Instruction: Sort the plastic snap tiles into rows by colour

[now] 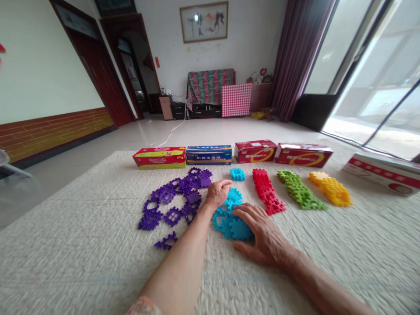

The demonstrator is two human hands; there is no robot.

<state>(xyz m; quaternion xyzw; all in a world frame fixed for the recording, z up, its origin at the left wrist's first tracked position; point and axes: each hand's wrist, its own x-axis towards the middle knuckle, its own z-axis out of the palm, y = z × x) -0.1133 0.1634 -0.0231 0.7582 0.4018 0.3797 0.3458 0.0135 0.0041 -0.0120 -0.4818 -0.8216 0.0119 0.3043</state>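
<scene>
A loose pile of light-blue interlocking plastic tiles [241,228] with notched edges lies on the quilted cover. My right hand [262,234] rests on its right side, fingers stretched over the tiles and thumb apart. At the pile's upper left is my left hand [218,194], its fingers curled closed; whatever they may hold is hidden. Just beyond it sits a separate small light-blue stack [237,174]. Many purple tiles [166,195] are scattered left of my left arm, one purple triangular tile [166,241] nearest me.
Right of the blue pile run overlapping rows of red tiles [266,191], green tiles [300,189] and yellow tiles [331,189]. Behind stand a red-and-yellow box [159,158], a blue box [209,155], two dark red boxes [256,152] and a white-and-red box [383,173].
</scene>
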